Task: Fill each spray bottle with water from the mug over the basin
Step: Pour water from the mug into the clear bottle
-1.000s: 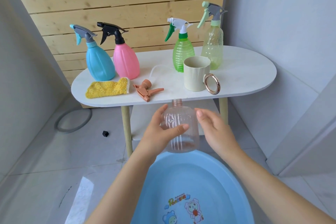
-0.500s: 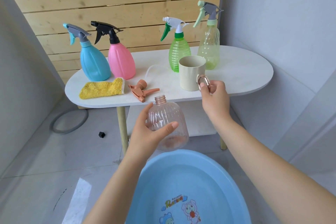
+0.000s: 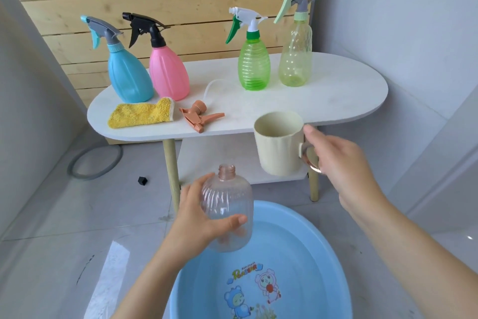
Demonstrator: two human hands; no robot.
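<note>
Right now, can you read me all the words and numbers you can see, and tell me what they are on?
Curvy coloured word printed inside the blue basin, above the cartoon animals: too blurred to read for sure.
Tiny line of print arching over that word: too small to read.
Spray bottles, mug, yellow cloth and table: no words or numbers visible.

At the lower centre of the frame the left hand (image 3: 196,217) grips an uncapped clear pink bottle (image 3: 227,211) upright over the far rim of the blue basin (image 3: 305,248). To its upper right the right hand (image 3: 336,163) holds a cream mug (image 3: 278,146) by its handle — clear of the white counter (image 3: 336,96). On the counter stand four capped spray bottles — blue (image 3: 128,75), pink (image 3: 168,73), green (image 3: 253,65) and pale yellow-green (image 3: 296,54).
</note>
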